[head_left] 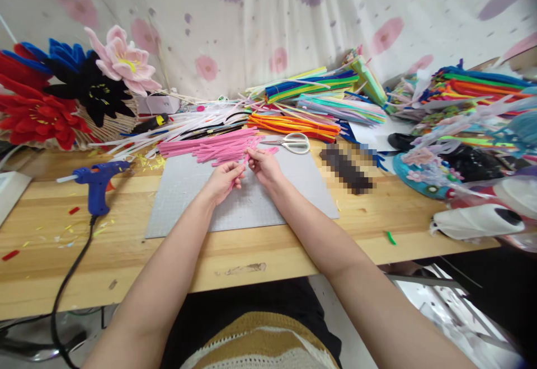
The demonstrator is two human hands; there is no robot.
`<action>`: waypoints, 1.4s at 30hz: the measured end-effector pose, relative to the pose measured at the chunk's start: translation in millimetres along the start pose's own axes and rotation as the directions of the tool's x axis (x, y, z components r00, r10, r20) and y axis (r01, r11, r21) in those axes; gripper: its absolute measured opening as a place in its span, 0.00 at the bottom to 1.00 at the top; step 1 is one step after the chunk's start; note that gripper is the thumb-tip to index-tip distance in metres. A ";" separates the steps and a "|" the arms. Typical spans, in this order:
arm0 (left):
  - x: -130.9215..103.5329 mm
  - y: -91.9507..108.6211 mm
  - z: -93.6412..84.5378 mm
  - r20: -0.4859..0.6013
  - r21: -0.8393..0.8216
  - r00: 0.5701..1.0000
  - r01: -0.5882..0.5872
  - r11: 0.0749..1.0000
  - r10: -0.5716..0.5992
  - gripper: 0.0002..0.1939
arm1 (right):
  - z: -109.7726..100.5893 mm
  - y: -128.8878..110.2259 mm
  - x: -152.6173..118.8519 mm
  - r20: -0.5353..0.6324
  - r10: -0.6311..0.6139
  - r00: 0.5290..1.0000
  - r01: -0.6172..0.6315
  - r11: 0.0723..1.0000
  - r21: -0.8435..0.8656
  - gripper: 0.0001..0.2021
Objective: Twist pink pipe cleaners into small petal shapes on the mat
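Observation:
Both hands meet above a grey cutting mat (176,201), fingers nearly touching. My left hand (225,181) pinches a pink pipe cleaner piece (246,158). The same pink piece runs into the closed fingers of my right hand (263,166), and a pink loop or end shows just beyond them. Just behind my hands lies a pile of pink pipe cleaners (210,144) across the mat's back edge. White-handled scissors (296,143) rest at the mat's back right, beside the pile.
A blue glue gun (97,181) stands at the left, its black cord hanging over the table edge. Fuzzy flowers (100,89) fill the back left. Orange pipe cleaners (293,127) and other coloured bundles line the back. A white roll (476,222) lies at the right.

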State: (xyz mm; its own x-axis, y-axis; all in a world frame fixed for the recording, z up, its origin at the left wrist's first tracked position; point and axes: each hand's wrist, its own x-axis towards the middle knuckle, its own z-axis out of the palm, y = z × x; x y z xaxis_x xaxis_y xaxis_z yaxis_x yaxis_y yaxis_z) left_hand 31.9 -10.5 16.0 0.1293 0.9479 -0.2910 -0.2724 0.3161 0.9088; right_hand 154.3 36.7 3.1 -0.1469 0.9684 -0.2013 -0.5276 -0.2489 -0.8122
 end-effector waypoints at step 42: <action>-3.5 -1.0 70.4 0.047 -0.303 0.968 0.248 0.920 -0.245 0.13 | -34.0 -43.4 4.7 -0.217 0.112 0.970 -0.081 0.986 0.147 0.09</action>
State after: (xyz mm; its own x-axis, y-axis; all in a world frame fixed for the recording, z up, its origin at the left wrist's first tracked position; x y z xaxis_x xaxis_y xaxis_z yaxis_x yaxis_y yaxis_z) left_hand 98.9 -16.9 37.1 0.2371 0.8386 -0.4904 -0.5076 0.5374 0.6735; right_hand 205.0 52.5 18.9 -0.0199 0.9142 -0.4047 -0.6309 -0.3255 -0.7042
